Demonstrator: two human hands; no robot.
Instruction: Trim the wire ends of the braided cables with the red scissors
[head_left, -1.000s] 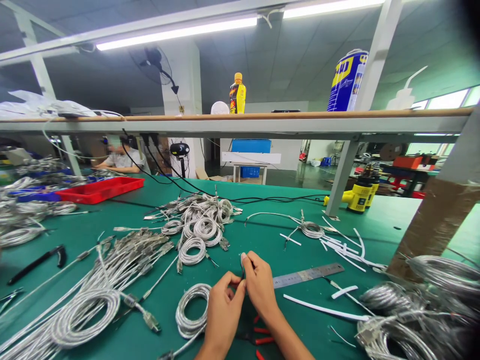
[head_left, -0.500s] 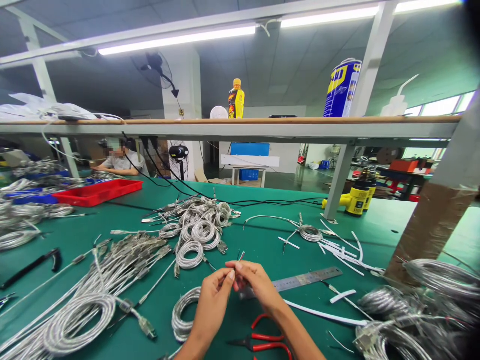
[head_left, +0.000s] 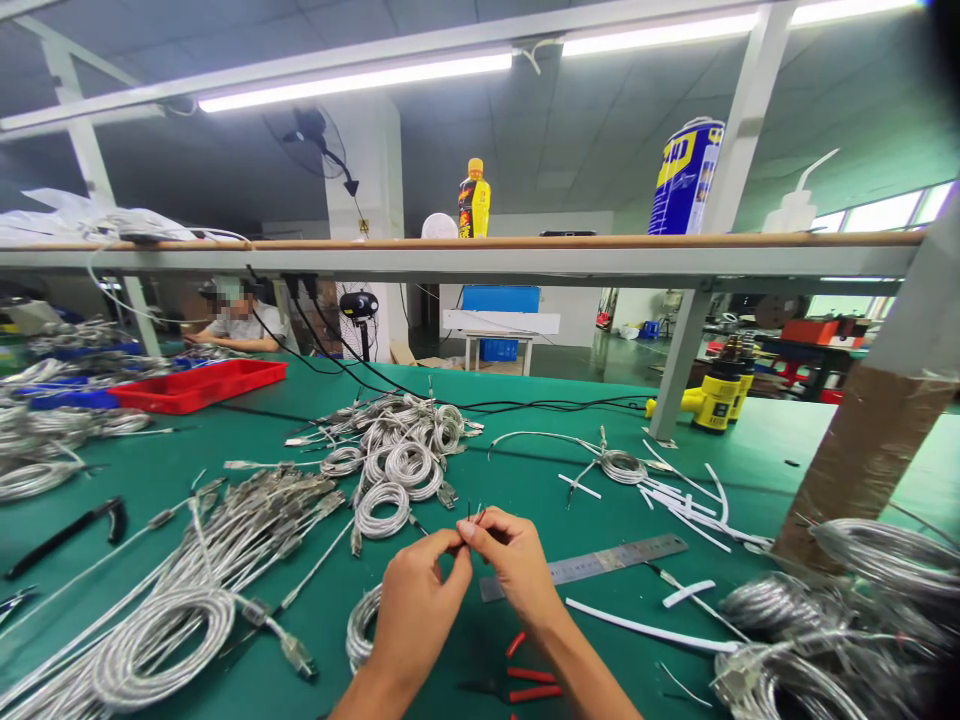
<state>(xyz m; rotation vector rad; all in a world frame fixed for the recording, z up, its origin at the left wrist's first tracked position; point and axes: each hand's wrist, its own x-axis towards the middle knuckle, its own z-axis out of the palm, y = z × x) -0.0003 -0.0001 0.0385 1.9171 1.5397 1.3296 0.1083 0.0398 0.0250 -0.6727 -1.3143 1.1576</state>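
Observation:
My left hand (head_left: pixel 421 590) and my right hand (head_left: pixel 516 560) meet fingertip to fingertip above the middle of the green table. Both are closed in a pinch on the thin wire ends (head_left: pixel 474 513) of a cable; dark and reddish strands poke up past the fingertips. My fingers hide the rest of the cable end. Partly behind my left wrist lies a coiled silver cable (head_left: pixel 360 625). A steel ruler (head_left: pixel 622 560) extends to the right from behind my right hand. Below, red-handled pliers (head_left: pixel 529 692) are partly covered by my right forearm.
Coiled cables (head_left: pixel 405 465) are heaped ahead, with a bundle of cables (head_left: pixel 247 530) at left. White tubing pieces (head_left: pixel 682 505) and more coils (head_left: pixel 802 620) lie right. A red tray (head_left: pixel 199 388), a yellow heat gun (head_left: pixel 712 400) and a shelf (head_left: pixel 465 262) stand beyond. A person (head_left: pixel 244 325) sits far left.
My left hand has turned and shifted slightly left, its fingers more bent. My right fingertips have moved up a little and closed in against the left ones at the wire ends.

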